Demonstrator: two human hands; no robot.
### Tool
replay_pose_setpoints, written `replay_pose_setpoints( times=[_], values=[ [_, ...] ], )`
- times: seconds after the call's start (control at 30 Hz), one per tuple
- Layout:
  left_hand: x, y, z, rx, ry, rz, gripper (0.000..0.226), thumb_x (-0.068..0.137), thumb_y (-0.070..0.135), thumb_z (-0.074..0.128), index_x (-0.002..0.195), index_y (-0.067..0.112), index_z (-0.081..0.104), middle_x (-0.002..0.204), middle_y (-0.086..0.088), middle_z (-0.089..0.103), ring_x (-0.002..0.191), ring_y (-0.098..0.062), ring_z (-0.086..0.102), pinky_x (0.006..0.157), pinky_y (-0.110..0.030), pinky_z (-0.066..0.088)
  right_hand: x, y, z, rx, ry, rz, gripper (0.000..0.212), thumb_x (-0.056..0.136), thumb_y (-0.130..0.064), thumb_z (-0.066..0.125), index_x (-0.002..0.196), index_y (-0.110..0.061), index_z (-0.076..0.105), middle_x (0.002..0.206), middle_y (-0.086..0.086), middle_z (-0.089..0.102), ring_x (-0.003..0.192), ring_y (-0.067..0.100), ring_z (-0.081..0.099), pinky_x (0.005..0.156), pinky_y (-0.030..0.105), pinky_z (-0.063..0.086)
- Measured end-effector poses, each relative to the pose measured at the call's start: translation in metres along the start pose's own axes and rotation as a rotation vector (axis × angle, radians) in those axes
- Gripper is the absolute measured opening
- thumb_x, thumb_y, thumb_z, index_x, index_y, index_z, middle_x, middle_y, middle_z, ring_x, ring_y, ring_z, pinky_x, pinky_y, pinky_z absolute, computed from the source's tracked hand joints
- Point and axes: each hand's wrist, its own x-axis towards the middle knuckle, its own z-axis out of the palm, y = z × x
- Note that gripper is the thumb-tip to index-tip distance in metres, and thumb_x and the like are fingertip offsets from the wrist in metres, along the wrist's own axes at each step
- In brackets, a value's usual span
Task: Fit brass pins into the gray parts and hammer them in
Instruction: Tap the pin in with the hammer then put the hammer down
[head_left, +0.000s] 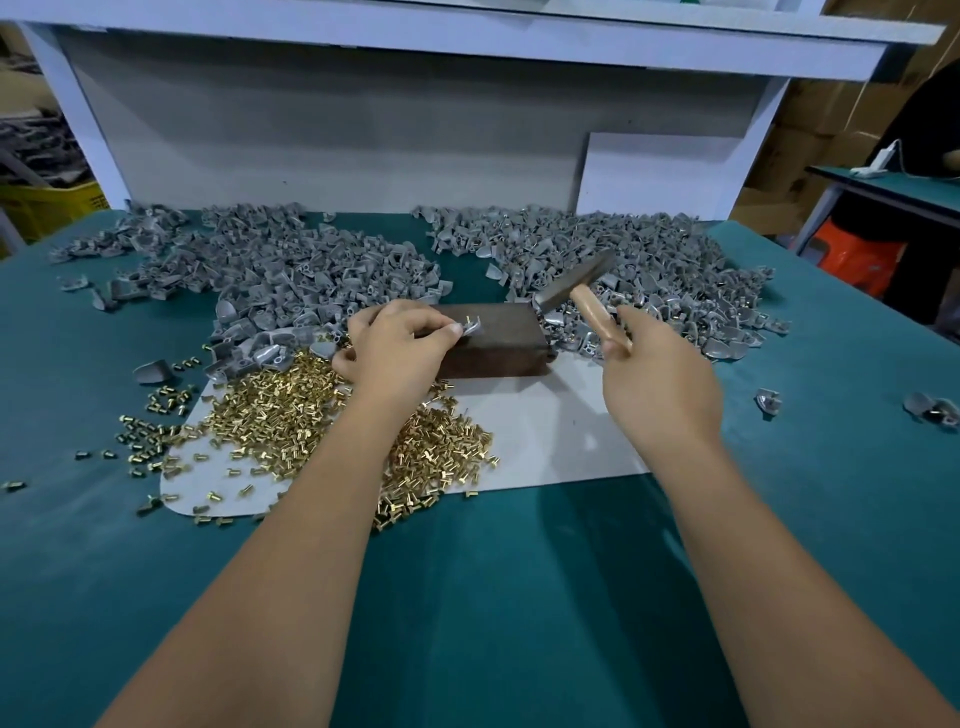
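On top of the dark brown rectangular block (488, 340), left hand (400, 345) pinches a small gray part (470, 328) with upright brass pin; right hand (657, 379) grips wooden-handled hammer (582, 291) raised just right of it, likely risking struck fingertips (453, 328) or a bent pin.

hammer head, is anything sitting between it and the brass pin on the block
Nothing visible does. The hammer, gripped by the right hand, hangs raised right of the brass pin. The pin stands up from the gray part that the left hand pinches on the block, fingers left of the pin.
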Motion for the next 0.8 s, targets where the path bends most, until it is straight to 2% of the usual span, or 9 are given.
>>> replay_pose_setpoints(
  times=[0.17,0.23,0.3,0.37,0.47,0.57,0.67,0.73,0.8],
  values=[
    [0.0,0.0,0.0,0.029,0.004,-0.003,0.022,0.089,0.04,0.068,0.067,0.04,0.064,0.117,0.026,0.054,0.134,-0.012,0.022,0.101,-0.043,0.009,-0.003,0.004,0.005,-0.162,-0.121,0.049,0.023,0.096,-0.029,0.045,0.099,-0.015,0.063,0.072,0.004,0.057,0.062,0.027,0.049,0.051,0.027,0.032],
    [-0.001,0.0,0.0,0.088,0.019,0.021,0.022,0.089,0.042,0.068,0.067,0.042,0.062,0.115,0.026,0.054,0.134,-0.01,0.022,0.102,-0.043,0.012,-0.002,-0.001,0.002,-0.297,-0.081,0.004,0.028,0.095,-0.031,0.046,0.099,-0.013,0.067,0.086,0.008,0.057,0.078,0.029,0.051,0.06,0.03,0.039],
    [-0.001,0.0,0.001,0.128,0.032,0.059,0.021,0.089,0.043,0.067,0.068,0.043,0.062,0.115,0.025,0.056,0.134,-0.011,0.022,0.103,-0.044,0.013,-0.001,-0.011,0.0,-0.347,0.045,-0.099,0.032,0.095,-0.036,0.047,0.102,-0.014,0.069,0.105,0.012,0.054,0.099,0.033,0.048,0.079,0.037,0.04],
    [-0.002,0.0,0.001,0.124,0.03,0.111,0.02,0.088,0.043,0.068,0.07,0.044,0.061,0.114,0.025,0.057,0.132,-0.01,0.023,0.103,-0.043,0.013,-0.001,-0.028,-0.001,-0.075,0.074,-0.203,0.032,0.093,-0.039,0.05,0.113,-0.021,0.067,0.11,0.008,0.057,0.105,0.028,0.05,0.084,0.036,0.041],
    [-0.003,0.002,0.0,0.066,0.03,0.192,0.022,0.088,0.038,0.069,0.071,0.048,0.059,0.103,0.029,0.057,0.129,-0.009,0.025,0.103,-0.039,0.014,0.004,-0.058,0.002,0.469,-0.207,-0.181,0.034,0.089,-0.038,0.059,0.121,-0.028,0.063,0.108,-0.007,0.065,0.098,0.011,0.058,0.082,0.029,0.046],
    [-0.003,0.003,-0.001,0.032,0.047,0.231,0.025,0.089,0.034,0.069,0.073,0.05,0.058,0.096,0.032,0.056,0.13,-0.014,0.031,0.107,-0.04,0.019,0.012,-0.075,0.011,0.559,-0.356,-0.165,0.01,0.086,-0.024,0.065,0.093,-0.024,0.072,0.092,-0.002,0.072,0.088,0.015,0.065,0.081,0.035,0.053],
    [-0.003,0.003,-0.004,0.022,0.025,0.25,0.026,0.089,0.031,0.07,0.078,0.052,0.059,0.096,0.034,0.055,0.129,-0.017,0.035,0.111,-0.052,0.025,0.022,-0.079,0.017,0.602,-0.403,-0.115,0.015,0.084,-0.014,0.066,0.072,-0.023,0.068,0.069,0.002,0.07,0.066,0.017,0.066,0.069,0.039,0.057],
    [-0.001,0.001,-0.006,0.019,0.012,0.252,0.025,0.09,0.031,0.068,0.087,0.054,0.06,0.099,0.037,0.052,0.13,-0.015,0.034,0.112,-0.054,0.026,0.035,-0.075,0.016,0.652,-0.312,-0.087,0.01,0.085,-0.015,0.066,0.083,-0.022,0.072,0.077,-0.001,0.072,0.068,0.014,0.067,0.071,0.034,0.057],
    [0.002,-0.001,-0.007,-0.006,0.014,0.217,0.025,0.09,0.032,0.067,0.09,0.056,0.061,0.102,0.04,0.046,0.132,-0.014,0.034,0.113,-0.054,0.027,0.053,-0.068,0.012,0.634,-0.139,-0.036,0.032,0.09,-0.019,0.062,0.121,-0.024,0.062,0.115,-0.004,0.066,0.093,0.015,0.066,0.076,0.032,0.054]
  ],
)
